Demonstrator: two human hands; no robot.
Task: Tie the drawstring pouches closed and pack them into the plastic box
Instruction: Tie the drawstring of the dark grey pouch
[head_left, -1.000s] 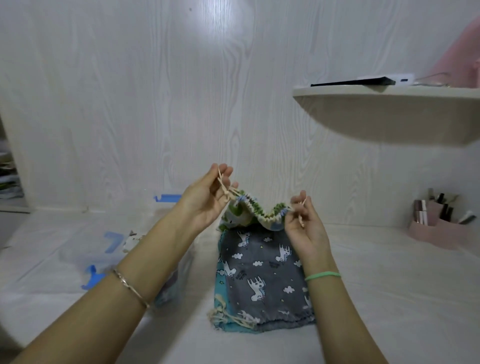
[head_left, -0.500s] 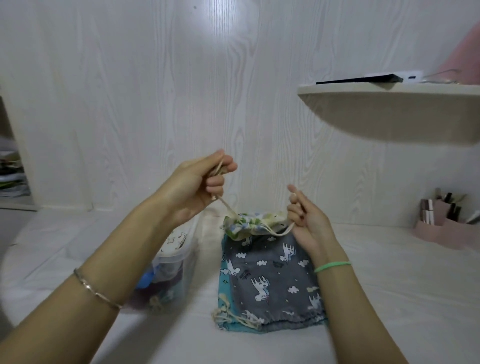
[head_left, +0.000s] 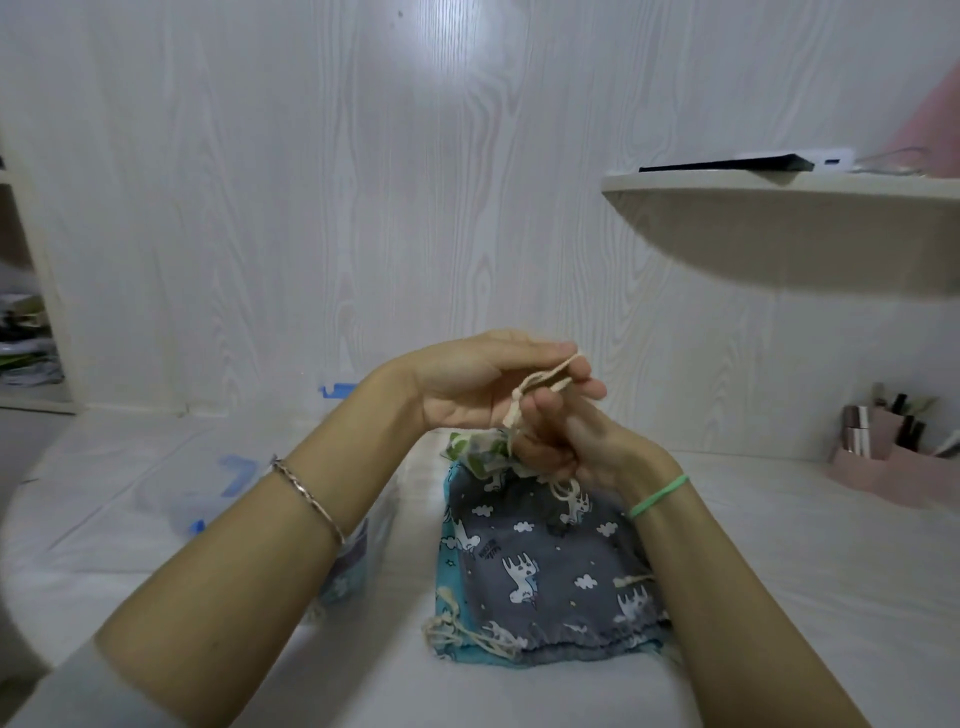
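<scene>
Both hands are pinching the cord, left hand up top and right hand lower, just above the cinched leafy pouch by the grey pouch. Mid-knot I'd say; next, pull snug, then plastic box on the left.

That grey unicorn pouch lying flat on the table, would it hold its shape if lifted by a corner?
Probably not: the grey pouch lies flat and wrinkled like thin cloth, so it would likely droop. It looks empty, so probably light. Loose cords at its near edge may dangle and snag.
</scene>
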